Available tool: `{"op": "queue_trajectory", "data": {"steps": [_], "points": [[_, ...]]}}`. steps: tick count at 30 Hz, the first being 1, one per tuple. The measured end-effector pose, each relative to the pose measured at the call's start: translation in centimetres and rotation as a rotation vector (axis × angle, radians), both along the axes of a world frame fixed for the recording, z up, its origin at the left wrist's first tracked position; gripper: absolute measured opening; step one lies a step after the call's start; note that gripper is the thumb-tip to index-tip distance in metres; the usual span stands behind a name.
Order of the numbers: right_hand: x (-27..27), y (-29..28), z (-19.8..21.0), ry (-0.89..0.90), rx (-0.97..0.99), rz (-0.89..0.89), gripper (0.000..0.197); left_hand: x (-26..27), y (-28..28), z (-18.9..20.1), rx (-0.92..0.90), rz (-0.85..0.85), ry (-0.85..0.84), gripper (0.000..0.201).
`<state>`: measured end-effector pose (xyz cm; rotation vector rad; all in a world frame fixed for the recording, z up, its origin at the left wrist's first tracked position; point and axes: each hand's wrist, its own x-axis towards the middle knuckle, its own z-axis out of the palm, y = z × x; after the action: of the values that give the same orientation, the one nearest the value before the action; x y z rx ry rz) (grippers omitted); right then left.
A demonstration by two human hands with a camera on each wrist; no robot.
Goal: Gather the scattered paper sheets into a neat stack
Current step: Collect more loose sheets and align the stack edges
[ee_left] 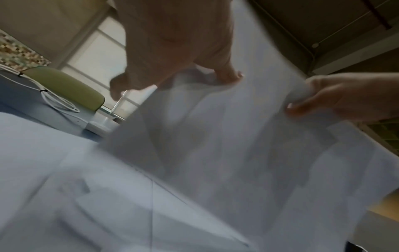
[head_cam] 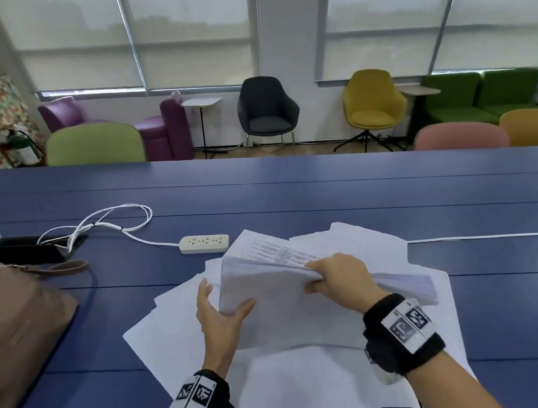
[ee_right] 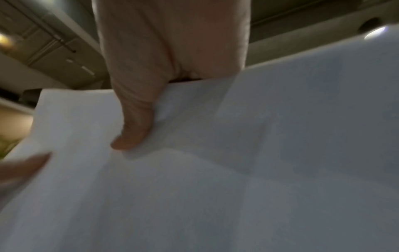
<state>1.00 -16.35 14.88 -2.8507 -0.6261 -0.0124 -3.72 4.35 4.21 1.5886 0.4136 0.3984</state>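
From the head view, the right hand (head_cam: 338,280) clamps one edge of a thick bundle of white printed paper sheets (head_cam: 271,291), thumb below and fingers curled over the top, and lifts that edge so the bundle slopes down to the left. The left hand (head_cam: 220,315) meets the bundle's lower left corner with its thumb hooked along the near edge and its fingers spread almost straight behind it. More loose white sheets (head_cam: 162,339) lie fanned across the blue desk (head_cam: 293,194) beneath and around both hands. The likeliest trouble is the bundle sliding apart: its layers are already stepped near the right wrist, so a one-sided pinch may let the lower pages slip out. A white power strip (head_cam: 204,244) sits just beyond the papers, and its cord could snag a sheet swept that way.

The left wrist view is blurred. The left hand (ee_left: 172,42) has fingertips against the raised paper (ee_left: 237,136); how firmly, I cannot tell. The right hand's thumb presses the far edge.

The right wrist view shows the right thumb (ee_right: 136,119) flat against the underside of the sheets (ee_right: 259,153), which sag and crease below it. Squeezing harder could leave a permanent bend.
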Motion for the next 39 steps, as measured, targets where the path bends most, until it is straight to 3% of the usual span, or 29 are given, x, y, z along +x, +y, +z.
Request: {"op": "queue_trajectory", "data": {"steps": [2,3,6,8,10,12,14,16,18,20,24,27,29,31,33,36,38,39], "points": [[-0.4,-1.9,1.4,0.040,0.296,-0.048,0.014,-0.2,-0.3,0.3,-0.122,0.086,-0.071,0.108],[-0.6,-2.9,2.1,0.092,0.498,-0.057,0.009,-0.3,-0.5,1.0,-0.196,0.091,-0.149,0.099],[-1.5,-5.1,3.5,0.243,0.974,-0.050,0.012,-0.2,-2.0,4.7,-0.214,0.005,-0.315,0.048],[-1.8,-5.9,3.3,0.292,1.105,-0.046,0.015,0.1,-3.0,6.8,-0.213,-0.076,-0.390,0.032],[-2.0,-6.4,2.4,0.297,1.190,-0.052,0.022,0.0,-3.8,7.7,-0.207,-0.139,-0.419,0.036],[-2.1,-6.7,0.8,0.286,1.267,-0.061,0.041,-0.1,-4.4,7.3,-0.157,-0.187,-0.396,0.038],[-2.1,-7.0,-0.8,0.301,1.375,-0.089,0.041,-0.3,-4.7,6.5,-0.145,-0.210,-0.364,0.042],[-2.0,-7.5,-1.9,0.317,1.432,-0.082,0.045,-0.4,-4.6,6.3,-0.140,-0.222,-0.362,0.052],[-1.9,-7.7,-2.3,0.310,1.518,-0.060,0.073,-0.4,-4.3,6.8,-0.140,-0.232,-0.382,0.066],[-1.8,-7.5,-1.6,0.309,1.565,-0.011,0.087,-0.4,-4.2,7.6,-0.125,-0.254,-0.404,0.078],[-1.2,-7.1,0.0,0.256,1.538,0.070,0.098,-0.1,-4.2,8.6,-0.088,-0.234,-0.424,0.073],[-0.5,-7.3,1.2,0.200,1.451,0.090,0.096,0.0,-3.8,8.8,-0.104,-0.269,-0.415,0.084],[-0.1,-7.6,1.8,0.197,1.435,0.102,0.094,0.1,-3.8,8.6,-0.103,-0.265,-0.400,0.075],[0.0,-7.6,1.3,0.238,1.438,0.082,0.094,0.4,-3.9,8.3,-0.115,-0.250,-0.346,0.049],[-0.3,-7.2,-0.9,0.331,1.431,-0.001,0.089,0.6,-4.3,7.8,-0.133,-0.205,-0.300,0.022],[-1.5,-6.1,-3.7,0.366,1.432,-0.224,0.051,0.8,-5.2,8.2,-0.133,-0.166,-0.303,0.024],[-1.8,-5.5,-3.1,0.295,1.498,-0.300,0.021,0.8,-5.6,9.5,-0.120,-0.140,-0.354,0.022],[-1.8,-5.3,-2.3,0.245,1.516,-0.312,0.015,0.8,-5.8,10.3,-0.125,-0.127,-0.396,0.020]]}}
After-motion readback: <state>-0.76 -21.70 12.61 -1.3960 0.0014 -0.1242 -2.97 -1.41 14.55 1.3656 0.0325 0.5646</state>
